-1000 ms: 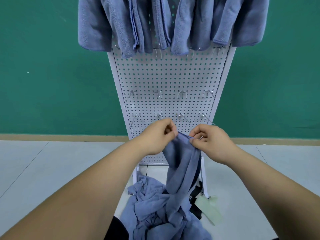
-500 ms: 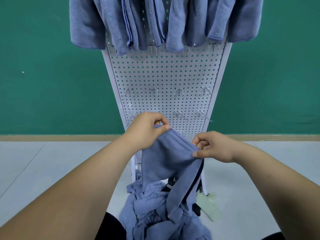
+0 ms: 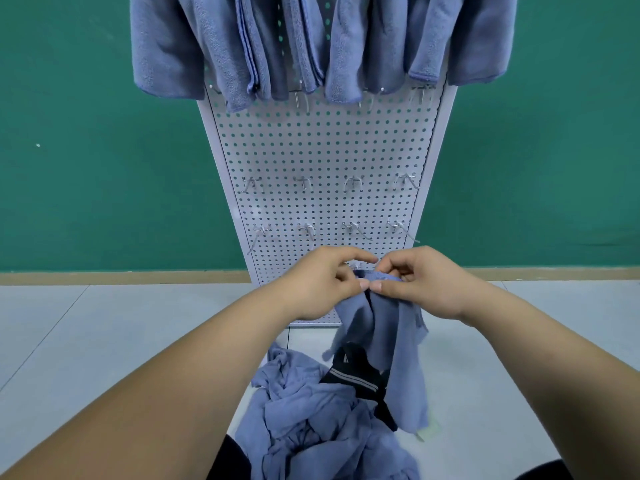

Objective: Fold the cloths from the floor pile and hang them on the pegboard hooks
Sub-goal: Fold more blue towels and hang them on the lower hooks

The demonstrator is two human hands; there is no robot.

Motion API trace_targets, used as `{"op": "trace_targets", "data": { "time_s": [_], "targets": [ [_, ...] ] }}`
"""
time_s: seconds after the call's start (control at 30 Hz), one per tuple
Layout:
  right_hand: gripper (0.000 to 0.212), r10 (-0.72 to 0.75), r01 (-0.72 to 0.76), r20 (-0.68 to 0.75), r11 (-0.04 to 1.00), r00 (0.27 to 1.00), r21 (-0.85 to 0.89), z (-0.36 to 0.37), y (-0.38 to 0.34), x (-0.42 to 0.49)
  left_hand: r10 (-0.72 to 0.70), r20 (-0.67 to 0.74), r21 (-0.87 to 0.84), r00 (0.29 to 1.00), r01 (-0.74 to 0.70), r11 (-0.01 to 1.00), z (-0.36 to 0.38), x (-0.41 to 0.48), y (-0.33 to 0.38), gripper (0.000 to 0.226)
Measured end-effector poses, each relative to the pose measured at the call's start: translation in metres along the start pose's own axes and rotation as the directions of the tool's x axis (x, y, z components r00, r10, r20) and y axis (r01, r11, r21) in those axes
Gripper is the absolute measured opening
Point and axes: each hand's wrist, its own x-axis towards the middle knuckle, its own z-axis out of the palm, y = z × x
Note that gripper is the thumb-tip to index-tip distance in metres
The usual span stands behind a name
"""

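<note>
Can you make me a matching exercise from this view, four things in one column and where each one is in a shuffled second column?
Things:
1. held blue cloth
2. folded blue cloths
3. cloth pile
4. bare metal hooks

Places:
A. on the floor at the pegboard's foot
B. hanging along the pegboard's top
C. middle rows of the pegboard
D. pinched between the left hand and right hand

Pairs: 1-D, 2-B, 3-A, 4-C

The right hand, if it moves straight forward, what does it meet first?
Probably the pegboard, near its lower hooks. The right hand pinches the cloth; depth is unclear.
</note>
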Motion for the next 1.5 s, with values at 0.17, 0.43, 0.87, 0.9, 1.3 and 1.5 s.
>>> {"op": "trace_targets", "data": {
  "time_s": [0.17, 0.43, 0.87, 0.9, 1.3, 1.5],
  "targets": [
    [0.006, 0.041, -0.041, 0.0, 0.997, 0.999, 0.072, -0.003, 0.001, -0.002, -0.061, -0.037, 0.019, 0.997, 0.062, 0.998, -0.001, 0.003, 0.001, 0.005],
    [0.016, 0.221, -0.216, 0.075, 0.974, 0.972, -0.072, -0.04, 0.028, -0.015, -0.247, -0.267, 0.043, 0.931, 0.268, 0.963, -0.03, -0.002, -0.015, 0.013],
    [0.013, -0.03, 0.027, -0.009, 0.971, 1.0, -0.238, -0.013, 0.003, -0.006, -0.079, 0.026, -0.054, 0.997, 0.081, 0.995, -0.002, -0.006, -0.001, 0.036],
    [0.013, -0.045, 0.043, -0.004, 0.973, 0.999, -0.227, -0.008, -0.001, -0.006, -0.053, 0.056, -0.066, 0.997, 0.056, 0.996, 0.003, -0.005, 0.002, 0.035],
    [0.022, 0.18, -0.148, 0.07, 0.934, 0.981, -0.326, -0.028, 0.014, -0.015, -0.262, -0.182, -0.124, 0.948, 0.243, 0.962, 0.002, 0.006, -0.009, 0.013],
    [0.02, 0.043, -0.041, -0.022, 0.997, 0.999, 0.059, -0.03, -0.013, -0.019, -0.286, -0.216, -0.057, 0.934, 0.28, 0.958, 0.001, 0.007, -0.012, 0.012]
  ]
}}
